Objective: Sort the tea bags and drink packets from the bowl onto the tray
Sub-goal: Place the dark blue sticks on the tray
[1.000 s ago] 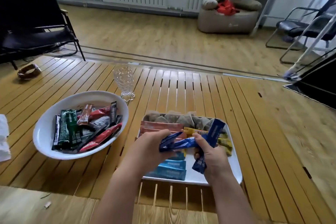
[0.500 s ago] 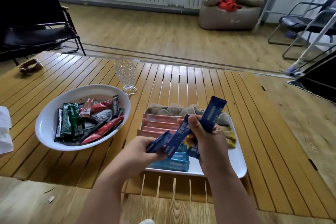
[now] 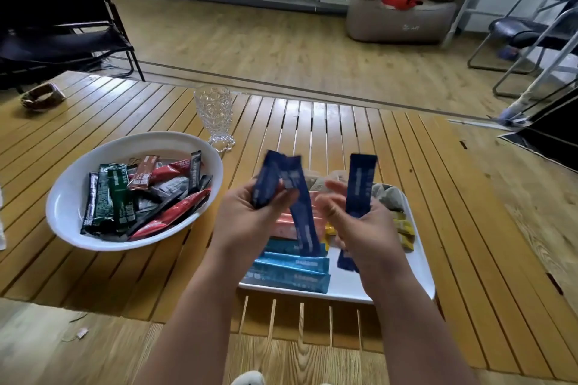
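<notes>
Two hands hover over the tray (image 3: 420,272), mid-sort: left hand (image 3: 250,216) grips two dark-blue packets (image 3: 283,184), right hand (image 3: 364,228) pinches a third (image 3: 359,187) upright. Next, judged: lay them flat beside the light-blue row (image 3: 291,269). Beyond, the bowl (image 3: 68,194) holds unsorted packets.

Cut-glass tumbler (image 3: 214,114) on slatted table (image 3: 344,128); chairs beyond.

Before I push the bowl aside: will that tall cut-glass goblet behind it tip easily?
Probably. The tall cut-glass goblet stands upright on a narrow scalloped foot, close to the white oval bowl. It looks empty, so likely light. Slatted wooden table grooves might catch its foot.
</notes>
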Demonstrator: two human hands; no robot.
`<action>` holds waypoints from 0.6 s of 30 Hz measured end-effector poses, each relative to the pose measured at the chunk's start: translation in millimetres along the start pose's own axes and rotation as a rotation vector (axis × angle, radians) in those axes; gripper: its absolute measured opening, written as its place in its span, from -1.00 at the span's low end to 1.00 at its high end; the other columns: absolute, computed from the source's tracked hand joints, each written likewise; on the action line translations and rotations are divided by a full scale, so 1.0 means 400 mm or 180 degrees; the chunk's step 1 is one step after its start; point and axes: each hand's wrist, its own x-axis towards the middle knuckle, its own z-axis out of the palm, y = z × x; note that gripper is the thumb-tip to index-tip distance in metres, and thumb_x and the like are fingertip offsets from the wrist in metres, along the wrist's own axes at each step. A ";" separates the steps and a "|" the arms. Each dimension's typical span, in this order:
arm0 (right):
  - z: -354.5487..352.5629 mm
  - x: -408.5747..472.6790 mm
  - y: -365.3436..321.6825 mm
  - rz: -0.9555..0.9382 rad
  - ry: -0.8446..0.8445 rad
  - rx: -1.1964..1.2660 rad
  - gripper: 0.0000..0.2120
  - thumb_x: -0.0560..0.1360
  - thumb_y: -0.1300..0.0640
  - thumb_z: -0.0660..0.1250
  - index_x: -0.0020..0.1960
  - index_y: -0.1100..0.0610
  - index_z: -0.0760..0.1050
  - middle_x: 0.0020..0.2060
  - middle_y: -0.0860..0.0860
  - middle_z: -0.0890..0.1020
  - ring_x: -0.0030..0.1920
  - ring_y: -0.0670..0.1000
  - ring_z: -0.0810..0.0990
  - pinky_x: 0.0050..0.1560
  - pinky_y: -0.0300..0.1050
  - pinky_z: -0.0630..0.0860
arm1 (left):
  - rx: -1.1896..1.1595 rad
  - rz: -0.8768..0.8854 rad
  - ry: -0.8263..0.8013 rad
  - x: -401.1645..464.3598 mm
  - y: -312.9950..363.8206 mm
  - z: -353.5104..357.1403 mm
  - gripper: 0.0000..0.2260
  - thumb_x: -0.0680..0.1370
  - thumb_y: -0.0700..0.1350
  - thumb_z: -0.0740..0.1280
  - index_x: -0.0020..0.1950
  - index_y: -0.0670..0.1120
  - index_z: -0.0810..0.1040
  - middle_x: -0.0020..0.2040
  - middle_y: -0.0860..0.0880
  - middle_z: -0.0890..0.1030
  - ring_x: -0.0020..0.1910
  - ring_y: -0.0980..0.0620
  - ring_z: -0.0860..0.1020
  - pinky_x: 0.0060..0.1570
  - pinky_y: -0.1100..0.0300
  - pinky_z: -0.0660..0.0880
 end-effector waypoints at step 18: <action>0.010 0.012 0.031 -0.0130 0.0036 -0.0651 -0.94 0.48 0.05 0.43 -0.14 -0.10 0.58 -0.30 -0.14 0.63 -0.25 -0.12 0.60 -0.36 -0.37 0.46 | -0.1860 -0.1733 0.0601 0.002 -0.029 -0.009 -0.79 0.45 0.01 0.42 -0.06 -0.11 0.64 -0.30 0.00 0.55 -0.55 0.17 0.46 -0.62 0.33 0.41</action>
